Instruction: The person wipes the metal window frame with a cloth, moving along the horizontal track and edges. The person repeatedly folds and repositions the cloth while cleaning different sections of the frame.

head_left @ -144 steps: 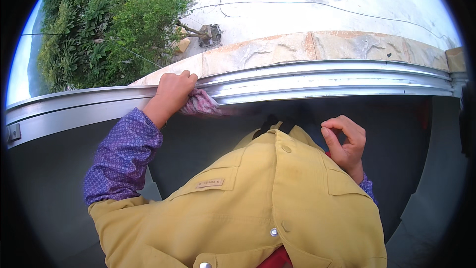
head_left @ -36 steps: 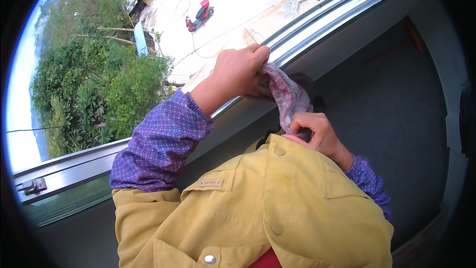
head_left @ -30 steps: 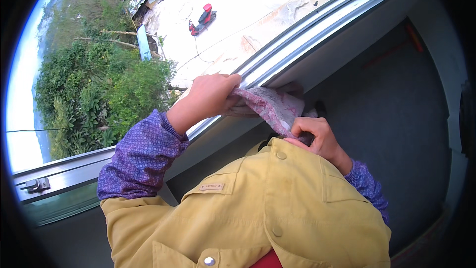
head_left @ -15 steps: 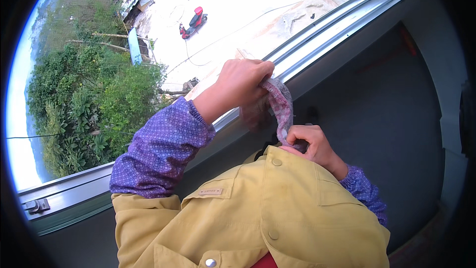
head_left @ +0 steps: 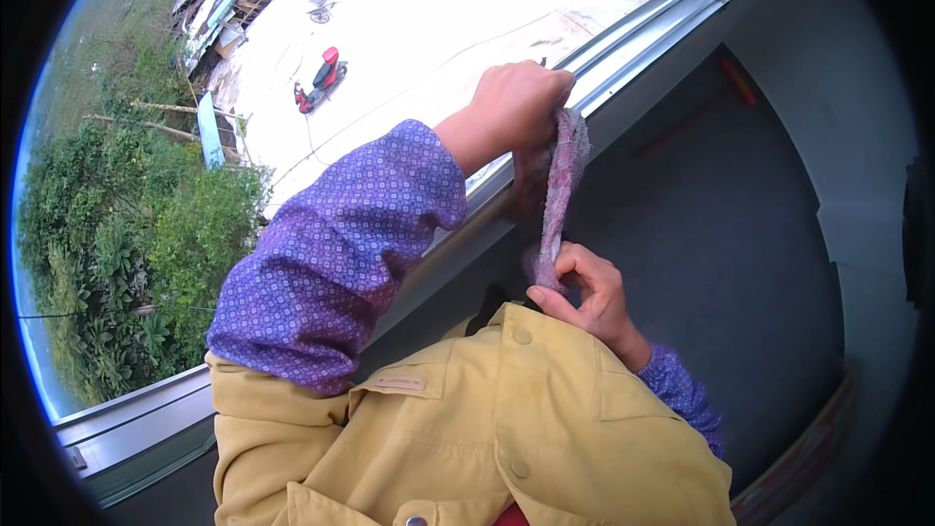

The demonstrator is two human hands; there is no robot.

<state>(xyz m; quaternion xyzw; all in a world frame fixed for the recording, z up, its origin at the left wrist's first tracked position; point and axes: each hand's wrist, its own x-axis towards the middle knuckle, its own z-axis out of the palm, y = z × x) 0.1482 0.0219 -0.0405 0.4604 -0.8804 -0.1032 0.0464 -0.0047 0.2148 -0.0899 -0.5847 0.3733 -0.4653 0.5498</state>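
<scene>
A pinkish-grey, fuzzy rag (head_left: pixel 562 175) hangs in a narrow strip between my two hands, just inside the window frame. My left hand (head_left: pixel 516 102) is closed in a fist round its upper end, over the metal window track. Lower down, close to the front of my yellow garment, my right hand (head_left: pixel 587 294) pinches the other end between thumb and curled fingers. Some of the rag is hidden inside both hands. Purple patterned sleeves (head_left: pixel 341 244) cover my forearms.
The open window's metal track (head_left: pixel 643 34) runs diagonally under my left arm. Outside, far below, are a red scooter (head_left: pixel 319 81), a wheelbarrow (head_left: pixel 321 8) and green bushes (head_left: pixel 127 263). Indoors, a red-ended stick (head_left: pixel 737 83) lies on the dark floor (head_left: pixel 711 224).
My left hand has moved up and to the right along the window track. The rag, curved before, is now pulled straighter between my hands. The view has shifted slightly.
</scene>
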